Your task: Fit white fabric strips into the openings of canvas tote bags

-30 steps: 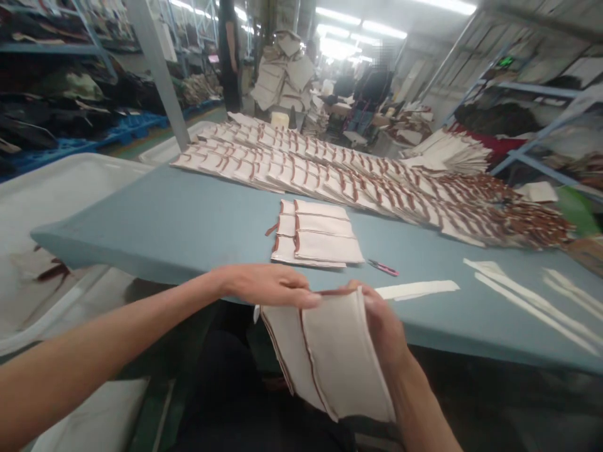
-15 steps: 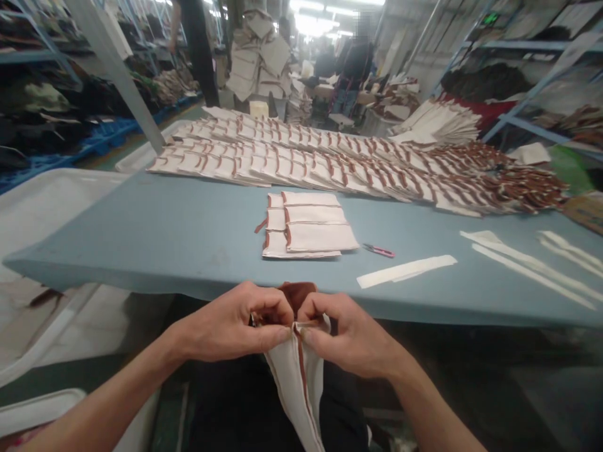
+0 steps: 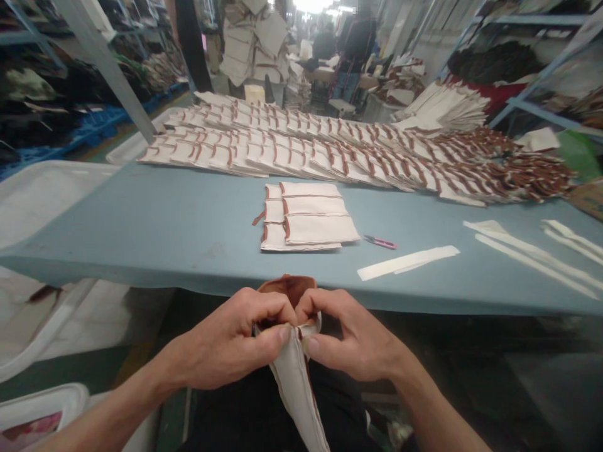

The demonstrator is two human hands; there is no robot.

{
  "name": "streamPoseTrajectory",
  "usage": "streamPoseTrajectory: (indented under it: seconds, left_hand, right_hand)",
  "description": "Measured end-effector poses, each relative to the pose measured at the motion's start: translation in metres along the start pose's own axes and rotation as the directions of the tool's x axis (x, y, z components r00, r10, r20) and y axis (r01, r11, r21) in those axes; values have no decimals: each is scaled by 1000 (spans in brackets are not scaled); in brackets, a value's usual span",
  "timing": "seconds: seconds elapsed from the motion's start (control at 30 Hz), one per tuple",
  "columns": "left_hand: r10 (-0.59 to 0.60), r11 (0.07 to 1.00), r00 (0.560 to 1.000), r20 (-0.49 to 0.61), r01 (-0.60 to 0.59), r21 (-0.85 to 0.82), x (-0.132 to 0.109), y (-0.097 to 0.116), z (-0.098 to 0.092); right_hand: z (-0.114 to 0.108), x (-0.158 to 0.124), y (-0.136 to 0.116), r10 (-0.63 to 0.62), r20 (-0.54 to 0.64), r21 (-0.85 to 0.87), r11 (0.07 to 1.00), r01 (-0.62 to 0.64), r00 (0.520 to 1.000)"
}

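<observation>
A cream fabric piece with brown trim [image 3: 296, 383] hangs from my two hands in front of the table edge, its lower end reaching down over my lap. My left hand [image 3: 240, 336] pinches its top edge between thumb and fingers. Close beside it, my right hand [image 3: 346, 333] pinches the same edge on the other side of the brown-trimmed seam. Behind the fingers, a brown part [image 3: 289, 287] of the piece stands up in a curve. The fingertips behind the cloth are hidden.
On the blue table [image 3: 188, 220] lie several cream pieces in a small stack [image 3: 318, 229], pink-handled thread snips [image 3: 380, 242] and white strips [image 3: 407, 262]. Long overlapping rows of similar pieces [image 3: 282, 147] line the far side. White bins [image 3: 51, 194] stand left. People [image 3: 355, 50] are in the background.
Both hands still pinch the piece, and the seam between them has turned, showing less of the brown trim. The brown part behind spreads wider. The camera view has tilted slightly downward.
</observation>
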State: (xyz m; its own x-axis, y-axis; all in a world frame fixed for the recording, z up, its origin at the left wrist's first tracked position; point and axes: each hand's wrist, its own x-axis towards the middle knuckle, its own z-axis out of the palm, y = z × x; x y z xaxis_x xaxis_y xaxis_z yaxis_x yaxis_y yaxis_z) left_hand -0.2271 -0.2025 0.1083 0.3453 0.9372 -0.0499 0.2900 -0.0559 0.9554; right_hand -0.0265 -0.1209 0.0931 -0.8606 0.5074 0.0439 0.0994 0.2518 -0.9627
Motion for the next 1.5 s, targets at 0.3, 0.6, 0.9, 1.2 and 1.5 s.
streamPoseTrajectory:
  seconds: [0.3, 0.6, 0.9, 1.2, 1.5]
  left_hand:
    - [-60, 971, 998, -12, 56, -231, -4, -11, 9]
    - [-107, 955, 994, 12, 106, -278, -4, -11, 8]
    - [-223, 965, 975, 24, 224, -135, 0, -3, 7]
    - [-303, 949, 945, 122, 311, -51, 4, -4, -6]
    - [-146, 985, 980, -132, 157, 71, 2, -3, 1]
  right_hand:
    - [0, 1, 6, 2, 45, 92, 996, -6, 999]
    - [-3, -4, -2, -46, 2, -77, 996, 46, 999]
    - [-4, -2, 3, -5, 3, -36, 999, 5, 1000]
    - [-3, 6, 5, -49, 3, -183, 982, 49, 999]
    - [0, 11, -10, -3, -314, -235, 969, -75, 949]
